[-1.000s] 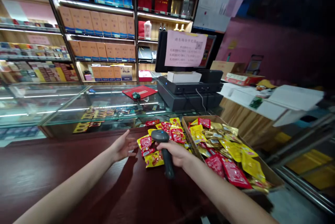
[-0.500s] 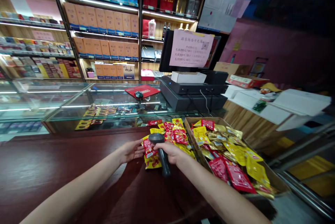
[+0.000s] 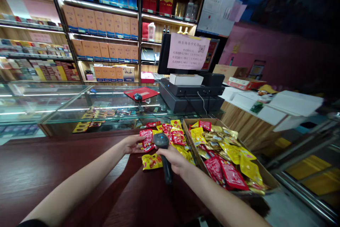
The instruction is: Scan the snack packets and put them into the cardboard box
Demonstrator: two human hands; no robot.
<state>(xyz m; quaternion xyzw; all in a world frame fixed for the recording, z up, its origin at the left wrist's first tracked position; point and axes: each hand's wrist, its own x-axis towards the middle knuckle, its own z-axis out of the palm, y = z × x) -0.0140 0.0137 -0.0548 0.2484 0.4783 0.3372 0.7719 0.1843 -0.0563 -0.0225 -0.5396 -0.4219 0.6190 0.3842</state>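
My left hand is closed on a red snack packet, which it holds raised at the left of the pile. In my right hand is a black barcode scanner, its handle pointing down toward me and its head just right of the red packet. A yellow snack packet lies on the dark red table below the two hands. Behind the scanner, more red and yellow packets are heaped on the table, partly covered by my right hand.
To the right stands a cardboard box full of red, yellow and gold packets. A glass counter runs behind the table, bearing a mouse on a red mat and a monitor. White cartons sit at the far right.
The left hand has lifted the red packet up and left, off the yellow packet, which now shows more fully on the table. The scanner's head has tipped upward slightly.
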